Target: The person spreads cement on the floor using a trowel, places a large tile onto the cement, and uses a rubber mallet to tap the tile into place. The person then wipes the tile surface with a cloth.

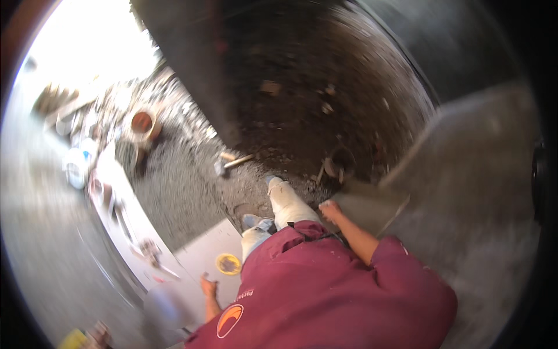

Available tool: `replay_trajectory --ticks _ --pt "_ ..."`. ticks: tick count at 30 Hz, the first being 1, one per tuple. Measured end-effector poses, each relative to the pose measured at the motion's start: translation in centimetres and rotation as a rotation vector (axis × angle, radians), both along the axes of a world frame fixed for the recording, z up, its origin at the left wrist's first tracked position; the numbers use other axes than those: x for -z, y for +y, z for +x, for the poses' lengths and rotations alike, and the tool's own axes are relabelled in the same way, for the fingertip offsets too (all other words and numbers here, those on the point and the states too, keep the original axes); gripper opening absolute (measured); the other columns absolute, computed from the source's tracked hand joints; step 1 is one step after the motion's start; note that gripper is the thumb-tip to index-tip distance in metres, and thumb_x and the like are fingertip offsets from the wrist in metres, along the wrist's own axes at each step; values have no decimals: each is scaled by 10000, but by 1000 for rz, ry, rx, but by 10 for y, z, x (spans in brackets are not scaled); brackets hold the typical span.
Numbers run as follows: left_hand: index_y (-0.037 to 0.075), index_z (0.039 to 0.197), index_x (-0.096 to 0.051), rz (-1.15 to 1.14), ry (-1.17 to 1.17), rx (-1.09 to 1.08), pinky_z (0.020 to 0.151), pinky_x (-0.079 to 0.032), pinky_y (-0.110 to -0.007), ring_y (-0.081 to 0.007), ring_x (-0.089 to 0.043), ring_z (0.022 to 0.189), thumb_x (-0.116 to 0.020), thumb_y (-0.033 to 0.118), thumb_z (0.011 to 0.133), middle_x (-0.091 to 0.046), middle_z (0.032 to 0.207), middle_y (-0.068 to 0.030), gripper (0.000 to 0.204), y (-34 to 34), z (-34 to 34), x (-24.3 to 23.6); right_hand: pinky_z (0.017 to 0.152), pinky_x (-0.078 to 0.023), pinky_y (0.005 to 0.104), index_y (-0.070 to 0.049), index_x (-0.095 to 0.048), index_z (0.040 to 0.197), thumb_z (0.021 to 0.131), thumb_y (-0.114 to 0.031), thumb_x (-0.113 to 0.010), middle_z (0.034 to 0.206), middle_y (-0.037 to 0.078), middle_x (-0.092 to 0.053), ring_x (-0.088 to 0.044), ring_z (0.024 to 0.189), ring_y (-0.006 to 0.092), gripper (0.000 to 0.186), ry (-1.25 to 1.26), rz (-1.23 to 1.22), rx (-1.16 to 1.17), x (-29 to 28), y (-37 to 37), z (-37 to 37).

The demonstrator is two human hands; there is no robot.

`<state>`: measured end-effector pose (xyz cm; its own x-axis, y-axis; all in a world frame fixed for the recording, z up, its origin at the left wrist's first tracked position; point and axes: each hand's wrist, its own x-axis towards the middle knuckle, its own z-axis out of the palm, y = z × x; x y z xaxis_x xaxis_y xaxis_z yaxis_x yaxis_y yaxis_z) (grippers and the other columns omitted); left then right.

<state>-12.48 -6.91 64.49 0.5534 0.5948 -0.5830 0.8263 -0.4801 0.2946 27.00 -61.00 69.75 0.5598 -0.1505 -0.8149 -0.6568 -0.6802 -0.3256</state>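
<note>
My left hand [210, 287] hangs by my side over a pale board [200, 251], its fingers apart and nothing seen in them. Close by on that board sits a round yellow container [228, 264] with a dark inside. On my other side, my right hand [330, 211] is held out with its fingers curled in. Whether anything lies within them I cannot make out. It is nearest to a flat grey-brown slab [372, 205], though contact cannot be told. A hammer [238, 161] with a wooden handle lies on the dirt ahead of my feet.
Dark buckets stand ahead: one with an orange-brown inside [142, 123], another [340, 161] near the slab. Blurred tools [149, 251] lie on a long white board [135, 218] at left. Another person's hand [97, 335] shows at lower left. Rubble [180, 102] covers ground beyond.
</note>
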Motion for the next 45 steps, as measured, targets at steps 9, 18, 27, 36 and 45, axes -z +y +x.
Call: replay_trajectory --ticks 9,18,27,36,45 --pt "-89 1196 -677 -341 29 387 905 -503 -404 -315 -669 1010 -735 268 837 -701 1101 -257 510 -23 284 -25 594 -573 381 -55 -674 1174 934 -305 -666 965 96 -690 -692 787 204 347 -167 50 668 -22 -90 -54" --pt "28 1249 -697 -164 -77 773 950 -505 -427 -358 -674 1098 -625 381 946 -700 1206 -236 471 -143 540 -27 709 -560 412 -58 -618 1197 943 -269 -639 915 89 -648 -653 777 224 331 -147 172 1642 14 -139 -150" --pt "31 1097 -700 -24 163 1613 821 -517 -439 -313 -660 935 -616 345 965 -700 999 -183 351 -274 791 -1 540 -486 350 -89 -682 979 933 -162 -616 810 70 -647 -615 654 193 109 -436 -234 1747 118 -38 -282" --pt "61 1011 -664 296 -474 2646 689 -511 -451 -253 -620 770 -593 225 1012 -649 908 -116 179 -719 960 79 853 -590 428 -55 -644 1230 956 -245 -666 1124 149 -728 -708 937 259 334 -738 -156 3034 56 -27 -225" --pt "132 1302 -686 -736 -102 2303 700 -541 -400 -200 -675 777 -499 427 1034 -715 909 -112 440 -1083 668 65 956 -542 437 -34 -597 1297 1001 -317 -604 1270 161 -653 -647 1129 292 410 -1070 -328 2877 160 -31 -269"
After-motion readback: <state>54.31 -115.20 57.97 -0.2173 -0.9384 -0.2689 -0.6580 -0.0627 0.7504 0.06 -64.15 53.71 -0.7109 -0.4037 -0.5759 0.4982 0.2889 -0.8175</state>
